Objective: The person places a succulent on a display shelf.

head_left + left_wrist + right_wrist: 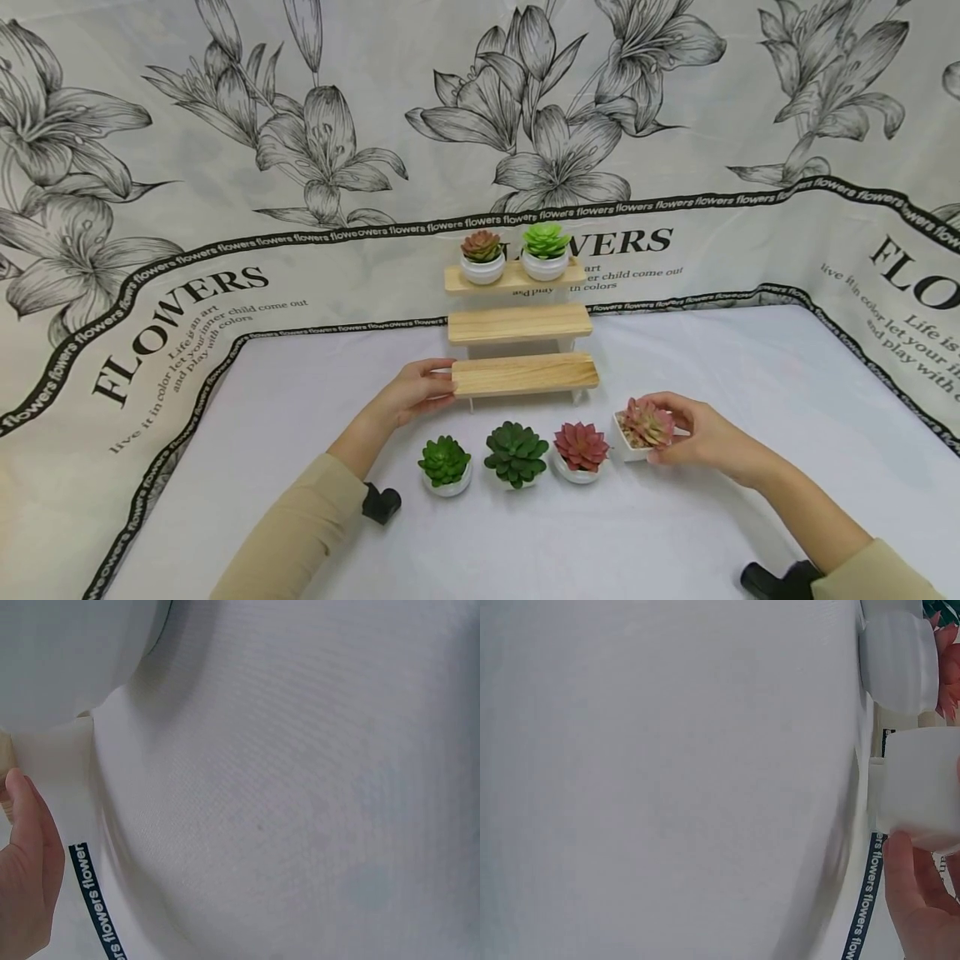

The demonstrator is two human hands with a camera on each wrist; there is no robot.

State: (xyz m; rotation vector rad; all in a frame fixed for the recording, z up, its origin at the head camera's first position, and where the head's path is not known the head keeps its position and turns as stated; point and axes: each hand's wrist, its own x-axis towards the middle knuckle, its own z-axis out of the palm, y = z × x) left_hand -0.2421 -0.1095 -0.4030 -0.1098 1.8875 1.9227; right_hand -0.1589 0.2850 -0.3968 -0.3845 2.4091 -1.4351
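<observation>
My left hand (416, 392) grips the left end of the lowest board on a three-tier wooden display stand (525, 377). In the left wrist view its fingers (31, 817) are at the edge of the wood. My right hand (701, 433) holds a pinkish succulent (647, 423) by its square white pot (922, 787), thumb on the near side and fingers on the far side. Just left of it is a red succulent (581, 447) in a round white pot. Further left are a dark green succulent (516, 454) and a smaller green succulent (444, 461).
On the top tier stand a reddish-brown succulent (482, 250) and a bright green succulent (546, 246), both in round white pots. A flower-printed cloth (337, 275) hangs behind the white table surface (555, 542). Black wrist devices (381, 503) show beside both sleeves.
</observation>
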